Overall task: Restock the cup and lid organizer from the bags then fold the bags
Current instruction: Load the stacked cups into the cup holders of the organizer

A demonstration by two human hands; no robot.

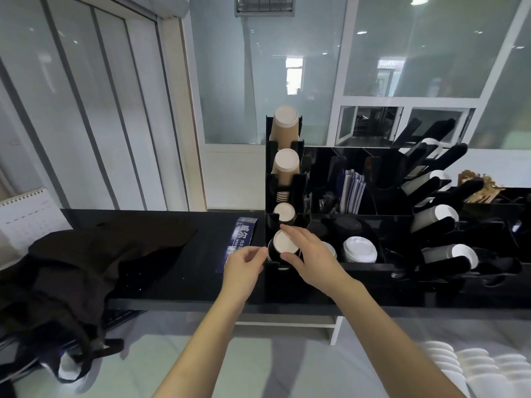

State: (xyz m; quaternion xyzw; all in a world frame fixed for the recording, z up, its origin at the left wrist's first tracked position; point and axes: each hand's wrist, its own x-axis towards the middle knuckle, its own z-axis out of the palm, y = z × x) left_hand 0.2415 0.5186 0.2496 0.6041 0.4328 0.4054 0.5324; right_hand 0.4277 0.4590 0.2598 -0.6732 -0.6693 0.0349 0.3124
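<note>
Both forearms reach up from 6 o'clock toward the organizer [287,196], a black slotted rack standing on the dark tabletop [172,271]. Right hand [311,254] wraps the black cup [283,245] in the lowest slot, thumb under its near side and fingers [296,229] curled over the white base, apparently seating the stack down into its channel. Left hand [244,265] sits at the cup's 9 o'clock, fingertips pinched at its side wall, likely steadying it against the slot edge; whether it truly grips is hard to tell.

Cups lie base-up so each slot feeds from the front; three more slots climb toward 12 o'clock, two of them with brown cups [284,126]. White lids [360,249] sit in a well at 3 o'clock of the hands.

Slot walls hug the cup closely, so little sideways play remains. Open tabletop lies at 9 o'clock, past a blue packet [241,234], up to the black bag [94,262] that droops over the near edge. More white lids [465,369] wait at 5 o'clock.
</note>
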